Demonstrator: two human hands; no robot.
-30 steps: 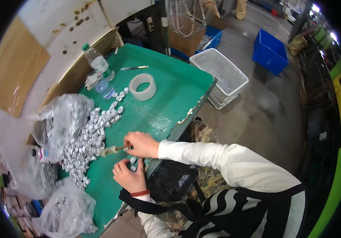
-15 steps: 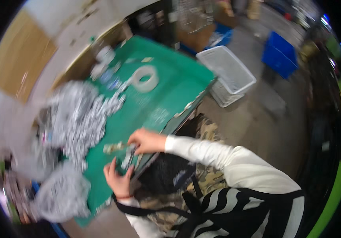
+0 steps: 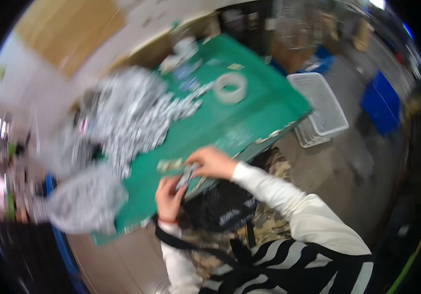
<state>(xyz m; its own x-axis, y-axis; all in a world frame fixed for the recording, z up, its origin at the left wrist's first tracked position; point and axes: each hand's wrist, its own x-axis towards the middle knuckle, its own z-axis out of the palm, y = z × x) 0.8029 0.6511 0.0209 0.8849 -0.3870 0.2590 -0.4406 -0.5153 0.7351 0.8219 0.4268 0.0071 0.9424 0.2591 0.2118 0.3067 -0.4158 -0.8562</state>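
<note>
Both my hands meet over the near edge of the green-topped table point(image 3: 205, 130). My right hand point(image 3: 214, 163) pinches a stack of small silver-grey pieces point(image 3: 188, 175), too blurred to name more exactly. From the other side, the thumb and forefinger of my left hand point(image 3: 169, 197) close on the lower end of it. Just beyond lie some small pale-yellow pieces point(image 3: 169, 164), touched by neither hand. A large heap of similar small grey pieces point(image 3: 139, 130) spreads over the table's left half.
A clear plastic bag point(image 3: 88, 198) sits at the table's near left corner. A wide roll of tape point(image 3: 230, 88) lies farther back. On the floor to the right stand a white plastic basket point(image 3: 337, 115) and a blue bin point(image 3: 381, 103). A black bag point(image 3: 220, 208) is below the table edge.
My left hand has come up to the grey pieces, its fingers closing from a wider spread. My right hand still pinches them. The whole view has swung, shifting the table rightward.
</note>
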